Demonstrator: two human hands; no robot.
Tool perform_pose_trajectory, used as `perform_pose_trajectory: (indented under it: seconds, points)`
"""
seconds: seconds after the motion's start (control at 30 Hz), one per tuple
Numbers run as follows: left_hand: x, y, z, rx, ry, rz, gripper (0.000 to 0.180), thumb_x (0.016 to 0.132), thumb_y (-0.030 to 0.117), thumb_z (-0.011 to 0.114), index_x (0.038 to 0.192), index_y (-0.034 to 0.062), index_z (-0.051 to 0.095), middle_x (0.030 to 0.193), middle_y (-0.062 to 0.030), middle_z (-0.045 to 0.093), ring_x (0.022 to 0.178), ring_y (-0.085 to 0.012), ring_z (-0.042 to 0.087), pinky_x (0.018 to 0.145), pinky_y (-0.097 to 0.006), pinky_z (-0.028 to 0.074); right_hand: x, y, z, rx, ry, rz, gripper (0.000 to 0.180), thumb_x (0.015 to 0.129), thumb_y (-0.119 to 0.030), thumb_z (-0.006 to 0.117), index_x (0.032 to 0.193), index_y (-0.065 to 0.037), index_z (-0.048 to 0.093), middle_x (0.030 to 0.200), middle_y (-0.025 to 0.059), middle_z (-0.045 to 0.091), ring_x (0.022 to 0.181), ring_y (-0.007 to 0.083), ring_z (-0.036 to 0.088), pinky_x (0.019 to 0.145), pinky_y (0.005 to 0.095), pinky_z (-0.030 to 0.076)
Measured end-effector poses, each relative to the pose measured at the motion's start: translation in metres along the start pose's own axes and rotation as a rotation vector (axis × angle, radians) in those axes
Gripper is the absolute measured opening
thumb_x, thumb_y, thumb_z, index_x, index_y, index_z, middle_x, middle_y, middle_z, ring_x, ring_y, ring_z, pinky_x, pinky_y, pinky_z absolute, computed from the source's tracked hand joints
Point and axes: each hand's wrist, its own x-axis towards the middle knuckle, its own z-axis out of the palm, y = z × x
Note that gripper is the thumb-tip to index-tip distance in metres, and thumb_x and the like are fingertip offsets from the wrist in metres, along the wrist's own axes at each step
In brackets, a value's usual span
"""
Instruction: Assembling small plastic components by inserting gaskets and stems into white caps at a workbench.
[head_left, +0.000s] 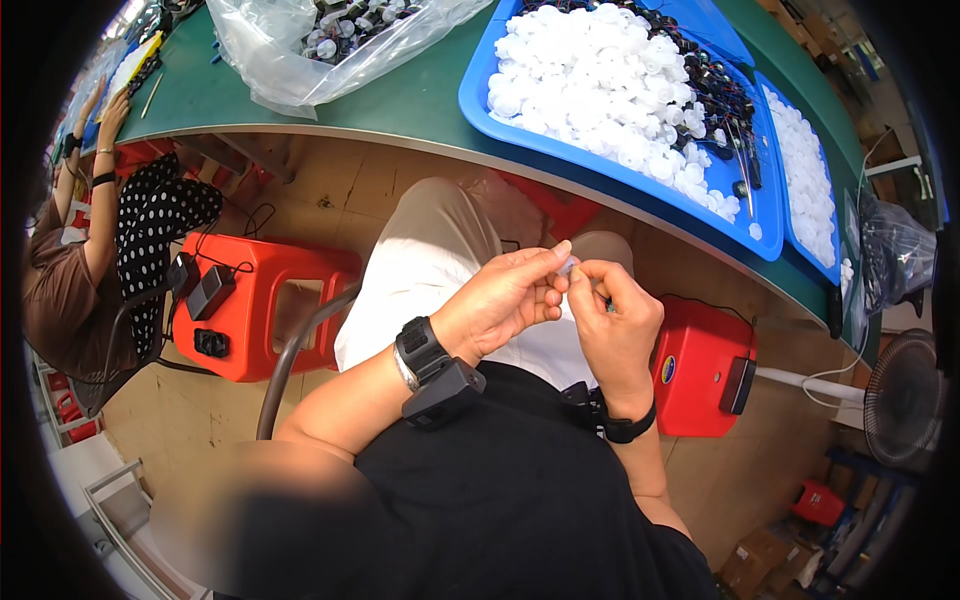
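Over my lap, my left hand (508, 303) and my right hand (618, 318) meet at the fingertips. Between them is a small translucent whitish piece (568, 267), pinched by thumb and fingers on both sides; its exact kind is too small to make out. Beyond my hands, on the green table (390, 118), a blue tray (600, 163) holds a heap of white translucent plastic parts (600, 85). Dark parts with thin wires (722, 92) lie along the tray's right side, with slender metal-shafted tools (743, 160) near them.
A second blue tray of white parts (803, 165) stands at the right. A clear plastic bag (290, 70) with dark parts lies far left. Red stools (265, 300) flank me, with a fan (903, 395) at right. Another person's arm (104, 165) reaches to the table at left.
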Motion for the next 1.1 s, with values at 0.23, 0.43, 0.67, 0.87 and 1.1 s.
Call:
perform_pose_trajectory:
  seconds: [0.23,0.43,0.67,0.87,1.1]
  points:
    - [0.0003,0.0013,0.0002,-0.072,-0.001,-0.019,0.027,0.098,0.032,0.056,0.086,0.0084,0.06,0.075,0.0015,0.06,0.064,-0.006,0.052,0.06,-0.022,0.046,0.0016,0.0048,0.0026,0.002,0.007,-0.104,0.004,0.08,-0.005,0.068,0.083,-0.006,0.064,0.061,0.0056,0.061,0.051,0.0226,0.057,0.05,0.0334,0.043]
    - [0.0013,0.0007,-0.0027,-0.117,0.0,-0.049,0.026,0.098,0.032,0.057,0.088,0.0082,0.06,0.075,0.0003,0.06,0.064,-0.0068,0.051,0.06,-0.021,0.046,0.0011,0.0074,0.0023,-0.046,-0.017,-0.118,0.004,0.082,-0.005,0.066,0.085,-0.007,0.063,0.06,0.0056,0.06,0.05,0.0232,0.056,0.05,0.0349,0.042]
    - [0.0013,0.001,-0.0047,-0.141,-0.017,-0.052,0.025,0.098,0.032,0.056,0.089,0.0087,0.06,0.076,0.0004,0.06,0.064,-0.0071,0.051,0.06,-0.021,0.046,0.0016,0.0082,0.0061,0.007,0.004,-0.14,0.004,0.083,-0.005,0.065,0.085,-0.007,0.063,0.062,0.006,0.061,0.051,0.0235,0.057,0.05,0.0344,0.042]
    - [0.0014,0.0005,-0.0063,-0.143,-0.012,-0.056,0.025,0.098,0.032,0.056,0.089,0.0089,0.06,0.076,0.0005,0.06,0.064,-0.0071,0.051,0.061,-0.021,0.046,0.0023,0.007,0.0046,-0.047,-0.002,-0.151,0.003,0.082,-0.005,0.065,0.083,-0.007,0.064,0.064,0.0064,0.062,0.052,0.0234,0.058,0.052,0.0341,0.043]
    - [0.0002,0.0016,-0.0045,-0.133,0.007,-0.056,0.024,0.098,0.031,0.056,0.089,0.0092,0.06,0.076,0.0005,0.06,0.065,-0.007,0.051,0.06,-0.021,0.046,0.0025,0.0057,0.0041,-0.071,0.013,-0.17,0.004,0.081,-0.004,0.065,0.082,-0.008,0.065,0.063,0.0059,0.062,0.052,0.0233,0.058,0.052,0.0338,0.043]
